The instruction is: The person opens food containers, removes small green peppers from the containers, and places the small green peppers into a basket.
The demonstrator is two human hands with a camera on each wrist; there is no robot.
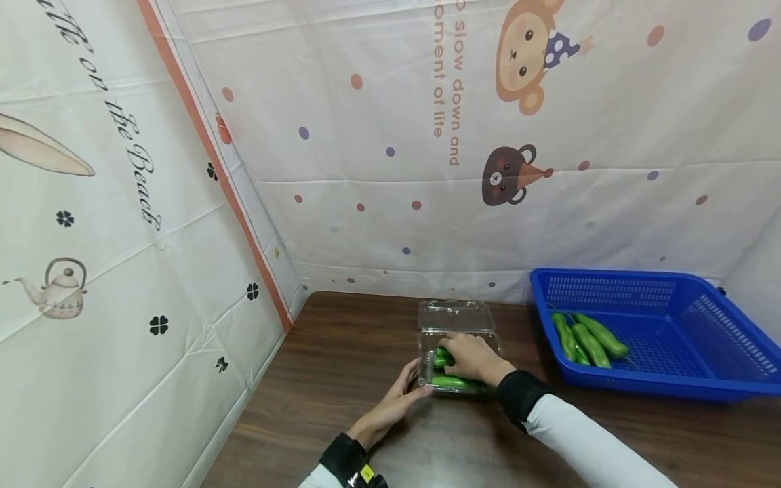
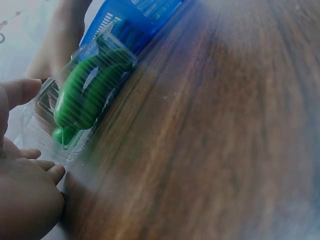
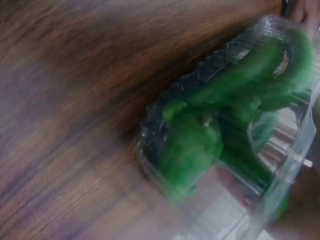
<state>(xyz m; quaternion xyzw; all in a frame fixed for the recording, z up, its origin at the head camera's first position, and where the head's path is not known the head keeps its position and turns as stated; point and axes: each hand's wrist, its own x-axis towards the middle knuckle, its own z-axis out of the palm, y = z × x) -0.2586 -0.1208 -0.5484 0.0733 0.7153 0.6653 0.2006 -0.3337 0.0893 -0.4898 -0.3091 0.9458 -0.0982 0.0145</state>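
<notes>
A clear plastic clamshell container (image 1: 430, 339) stands on the brown wooden table (image 1: 342, 379), its lid (image 1: 454, 315) lying open at the back. Green peppers (image 1: 453, 382) lie inside it. My right hand (image 1: 468, 358) rests in the container on top of the peppers, fingers curled over them. My left hand (image 1: 399, 396) holds the container's left front corner between thumb and fingers. In the left wrist view the container (image 2: 40, 130) with the peppers (image 2: 85, 95) sits just beyond my left hand (image 2: 25, 190). The right wrist view shows the peppers (image 3: 200, 145) blurred, close up, inside the container (image 3: 280, 165).
A blue mesh basket (image 1: 671, 285) stands at the right on the table, with a few more green peppers (image 1: 588, 339) in its left part. Printed fabric walls (image 1: 152, 237) close in the left and back sides. Bare tabletop lies left of and in front of the container.
</notes>
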